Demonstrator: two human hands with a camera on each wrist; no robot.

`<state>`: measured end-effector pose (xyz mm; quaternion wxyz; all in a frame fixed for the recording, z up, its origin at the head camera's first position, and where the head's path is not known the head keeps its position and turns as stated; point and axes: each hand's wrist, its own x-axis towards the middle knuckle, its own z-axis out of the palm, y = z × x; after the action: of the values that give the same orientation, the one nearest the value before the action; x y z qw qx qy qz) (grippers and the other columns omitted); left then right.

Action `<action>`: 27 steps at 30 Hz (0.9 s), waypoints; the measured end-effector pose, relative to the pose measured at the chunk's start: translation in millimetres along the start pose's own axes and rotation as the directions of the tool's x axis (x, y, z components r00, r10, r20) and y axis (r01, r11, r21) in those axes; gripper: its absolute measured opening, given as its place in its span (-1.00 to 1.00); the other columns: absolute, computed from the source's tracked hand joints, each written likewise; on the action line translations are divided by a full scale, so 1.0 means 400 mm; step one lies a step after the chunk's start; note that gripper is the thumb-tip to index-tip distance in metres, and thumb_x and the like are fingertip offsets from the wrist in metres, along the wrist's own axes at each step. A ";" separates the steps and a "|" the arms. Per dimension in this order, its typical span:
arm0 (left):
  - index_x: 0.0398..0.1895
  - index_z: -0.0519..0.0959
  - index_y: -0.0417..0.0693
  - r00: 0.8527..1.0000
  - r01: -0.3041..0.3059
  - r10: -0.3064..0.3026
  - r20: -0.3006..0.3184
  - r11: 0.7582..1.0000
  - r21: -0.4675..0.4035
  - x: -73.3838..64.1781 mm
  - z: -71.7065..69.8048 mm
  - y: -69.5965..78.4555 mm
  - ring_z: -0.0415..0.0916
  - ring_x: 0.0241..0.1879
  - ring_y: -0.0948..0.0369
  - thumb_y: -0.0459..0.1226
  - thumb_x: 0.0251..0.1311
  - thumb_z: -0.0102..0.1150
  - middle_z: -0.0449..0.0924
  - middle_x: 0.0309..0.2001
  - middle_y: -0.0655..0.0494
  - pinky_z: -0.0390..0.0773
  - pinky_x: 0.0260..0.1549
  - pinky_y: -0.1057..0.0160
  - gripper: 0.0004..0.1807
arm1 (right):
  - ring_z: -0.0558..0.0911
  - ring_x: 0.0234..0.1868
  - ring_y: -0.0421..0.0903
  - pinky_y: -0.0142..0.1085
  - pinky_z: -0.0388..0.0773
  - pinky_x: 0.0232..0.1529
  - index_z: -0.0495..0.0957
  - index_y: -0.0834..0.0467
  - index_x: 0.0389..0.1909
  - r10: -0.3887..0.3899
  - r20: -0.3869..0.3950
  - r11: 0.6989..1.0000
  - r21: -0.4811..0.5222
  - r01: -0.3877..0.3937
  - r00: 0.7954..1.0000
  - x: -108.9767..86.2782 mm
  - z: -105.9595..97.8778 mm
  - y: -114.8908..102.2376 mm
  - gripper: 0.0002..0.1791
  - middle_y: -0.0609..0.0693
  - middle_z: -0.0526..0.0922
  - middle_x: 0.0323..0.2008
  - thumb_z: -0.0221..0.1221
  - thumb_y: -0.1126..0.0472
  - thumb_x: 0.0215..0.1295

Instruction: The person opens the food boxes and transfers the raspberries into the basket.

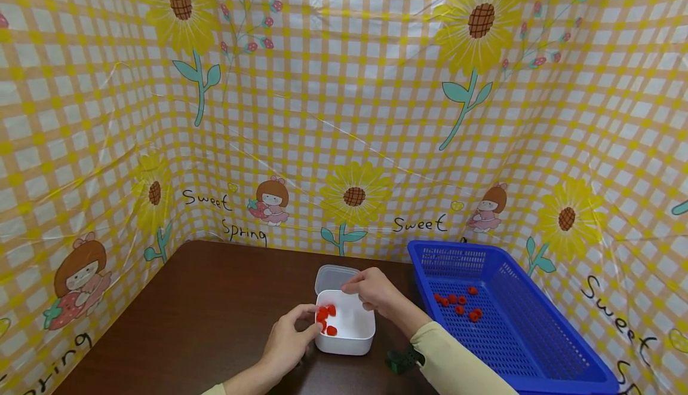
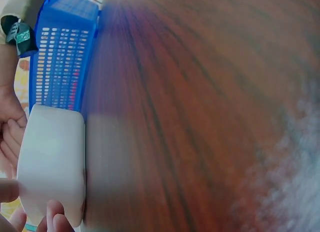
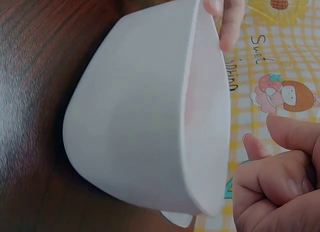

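- Left hand (image 1: pixel 287 336) had fingers pinching the white box (image 1: pixel 352 320), red berries (image 1: pixel 331 331) right beside them
- Right hand (image 1: pixel 376 290) had fingers kinda curled above it, blue basket (image 1: pixel 510 350) off to their right

Container (image 1: pixel 344 347): plain white, inside and out. Small pieces (image 1: pixel 331 330) in container: bright red. Basket (image 1: pixel 486 342): deep blue, regular grid of slots. Loose pieces (image 1: pixel 460 310) in basket: same bright red. Lid (image 1: pixel 328 278): translucent greyish white. Table (image 1: pixel 226 299): dark brown, streaked wood grain. Sleeve (image 1: pixel 457 356): pale cream-yellow. Wrist device (image 1: pixel 396 361): dark green. Backdrop cloth (image 1: pixel 344 126): white ground, yellow-and-peach check. Printed motifs: yellow sunflowers (image 1: pixel 354 196), brown-centred, teal-leaved; figures (image 1: pixel 273 204), brown-haired, pink-dressed; strawberries (image 1: pixel 67 315), red-pink; lettering (image 1: pixel 420 223), black.
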<state>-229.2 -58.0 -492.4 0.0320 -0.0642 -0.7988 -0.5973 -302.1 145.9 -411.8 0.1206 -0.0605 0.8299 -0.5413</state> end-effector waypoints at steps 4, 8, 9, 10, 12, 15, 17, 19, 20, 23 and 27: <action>0.12 0.60 0.02 1.000 -0.005 0.005 0.003 1.000 -0.010 0.001 0.001 0.001 0.52 -0.64 0.18 -0.19 0.26 0.33 0.62 -0.09 0.04 0.47 -0.73 0.25 -0.63 | 0.01 -0.75 -0.25 -0.45 0.00 -0.71 0.69 0.38 -0.11 -0.004 0.016 1.000 0.011 0.004 1.000 0.003 0.014 0.006 -0.75 -0.16 0.12 -0.79 0.29 0.29 0.29; 0.13 0.60 0.00 1.000 -0.026 0.026 0.006 1.000 -0.014 0.001 0.003 -0.001 0.51 -0.65 0.17 -0.20 0.26 0.32 0.63 -0.11 0.04 0.45 -0.73 0.25 -0.63 | 0.01 -0.75 -0.25 -0.46 0.01 -0.72 0.69 0.37 -0.09 -0.002 0.019 1.000 0.002 0.002 1.000 0.006 0.026 0.010 -0.74 -0.16 0.12 -0.80 0.30 0.29 0.28; 0.13 0.60 -0.01 0.999 -0.031 0.031 0.007 0.999 -0.015 0.001 0.004 -0.002 0.51 -0.65 0.17 -0.21 0.26 0.32 0.63 -0.10 0.04 0.44 -0.73 0.25 -0.63 | 0.01 -0.75 -0.25 -0.46 0.01 -0.72 0.69 0.37 -0.08 -0.002 0.018 1.000 -0.002 0.002 1.000 0.007 0.028 0.010 -0.73 -0.16 0.12 -0.80 0.30 0.29 0.28; 0.13 0.60 -0.01 0.999 -0.033 0.033 0.007 0.999 -0.015 0.001 0.004 -0.002 0.51 -0.65 0.16 -0.21 0.26 0.32 0.63 -0.10 0.04 0.45 -0.73 0.25 -0.62 | 0.01 -0.75 -0.25 -0.46 0.02 -0.72 0.69 0.37 -0.08 0.000 0.016 1.000 -0.007 0.000 1.000 0.008 0.031 0.010 -0.73 -0.16 0.12 -0.80 0.30 0.29 0.27; 0.14 0.60 -0.02 0.999 -0.034 0.034 0.004 0.999 -0.011 0.002 0.004 -0.002 0.52 -0.65 0.16 -0.20 0.26 0.32 0.63 -0.09 0.03 0.45 -0.74 0.25 -0.62 | 0.01 -0.76 -0.26 -0.46 0.03 -0.72 0.69 0.36 -0.08 0.007 0.008 1.000 -0.026 -0.007 1.000 0.011 0.036 0.010 -0.73 -0.16 0.13 -0.80 0.31 0.28 0.27; 0.13 0.60 0.01 0.999 -0.032 0.032 -0.004 0.999 -0.004 0.004 0.003 -0.002 0.53 -0.65 0.16 -0.20 0.25 0.33 0.62 -0.08 0.03 0.46 -0.75 0.26 -0.62 | 0.02 -0.77 -0.25 -0.46 0.05 -0.73 0.71 0.33 -0.11 0.022 -0.014 0.997 -0.073 -0.023 1.000 0.014 0.044 0.009 -0.75 -0.16 0.14 -0.80 0.32 0.25 0.27; 0.12 0.60 0.01 0.999 -0.040 0.040 -0.008 0.999 0.003 0.005 0.003 -0.003 0.53 -0.65 0.16 -0.20 0.25 0.33 0.63 -0.08 0.03 0.47 -0.77 0.26 -0.63 | 0.03 -0.77 -0.25 -0.45 0.07 -0.73 0.73 0.31 -0.15 0.027 -0.032 0.994 -0.108 -0.031 0.999 0.014 0.048 0.008 -0.77 -0.13 0.17 -0.78 0.33 0.25 0.26; 0.12 0.61 0.02 0.999 -0.046 0.047 -0.011 0.999 0.010 0.005 0.003 -0.003 0.54 -0.64 0.15 -0.21 0.25 0.32 0.62 -0.08 0.03 0.47 -0.77 0.25 -0.64 | 0.03 -0.77 -0.25 -0.45 0.08 -0.73 0.74 0.30 -0.18 0.024 -0.044 0.990 -0.137 -0.030 0.999 0.013 0.052 0.006 -0.79 -0.09 0.33 -0.71 0.34 0.25 0.25; 0.12 0.61 0.02 0.999 -0.050 0.050 -0.012 0.999 0.015 0.005 0.003 -0.004 0.54 -0.64 0.15 -0.21 0.26 0.32 0.63 -0.08 0.02 0.47 -0.78 0.24 -0.64 | 0.03 -0.77 -0.24 -0.45 0.08 -0.73 0.74 0.30 -0.19 0.023 -0.048 0.988 -0.149 -0.030 0.999 0.013 0.054 0.007 -0.80 -0.06 0.42 -0.65 0.34 0.25 0.25; 0.12 0.60 0.02 0.999 -0.048 0.048 -0.008 0.999 0.017 0.004 0.004 -0.005 0.55 -0.62 0.14 -0.20 0.27 0.32 0.63 -0.06 0.00 0.47 -0.78 0.23 -0.64 | 0.02 -0.77 -0.25 -0.44 0.08 -0.73 0.75 0.29 -0.22 0.015 -0.046 0.985 -0.173 -0.023 0.999 0.011 0.060 0.010 -0.82 0.08 0.61 -0.46 0.34 0.26 0.24; 0.12 0.61 0.02 0.999 -0.047 0.047 -0.008 0.999 0.016 0.001 0.004 -0.007 0.56 -0.62 0.12 -0.21 0.26 0.32 0.63 -0.05 -0.03 0.47 -0.78 0.23 -0.64 | 0.00 -0.77 -0.25 -0.43 0.06 -0.75 0.73 0.35 -0.30 0.008 -0.036 0.984 -0.180 -0.014 0.999 0.009 0.070 0.022 -0.82 0.02 0.49 -0.63 0.33 0.27 0.25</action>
<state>-230.0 -57.3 -495.4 0.0502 -0.0802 -0.8016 -0.5903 -297.9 123.7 -431.2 0.1028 -0.0569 0.8778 -0.4644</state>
